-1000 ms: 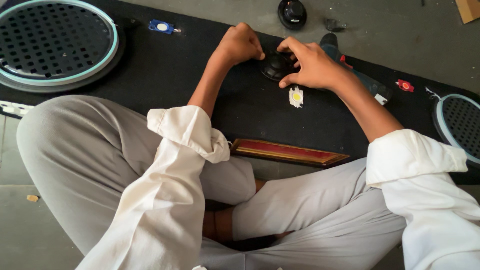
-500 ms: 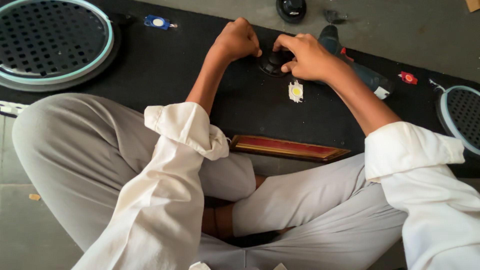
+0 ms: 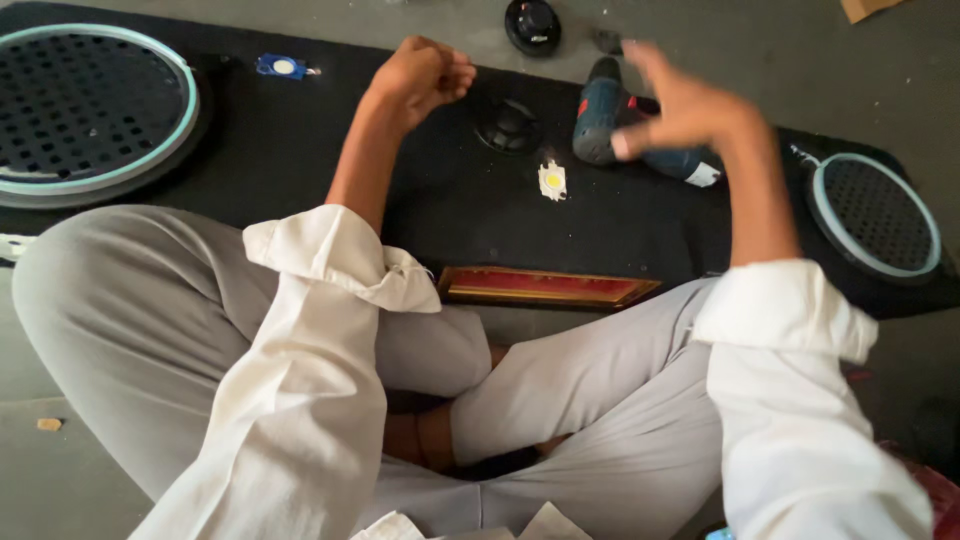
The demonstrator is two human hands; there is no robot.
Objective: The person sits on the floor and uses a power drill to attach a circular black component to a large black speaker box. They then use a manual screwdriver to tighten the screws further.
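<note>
I sit cross-legged on the floor before a black mat point(image 3: 300, 150). My left hand point(image 3: 425, 75) is curled into a fist above the mat, just left of a small black round part point(image 3: 508, 125) that lies free. Whether the fist holds anything small I cannot tell. My right hand point(image 3: 680, 105) is lifted and blurred, fingers spread, holding nothing, hovering over a blue cordless drill point(image 3: 615, 125). A small white square piece with a yellow centre point(image 3: 552, 180) lies on the mat between my hands.
A large round perforated grille with a pale ring point(image 3: 85, 105) lies at far left, a smaller one point(image 3: 880, 215) at right. A red strip with gold edges point(image 3: 545, 287) sits by my knees. A blue square piece point(image 3: 283, 67) and black round cap point(image 3: 532, 25) lie farther back.
Both hands have come off the black round part, which now lies alone on the mat. My right hand has risen and opened above the drill; my left fist has pulled left.
</note>
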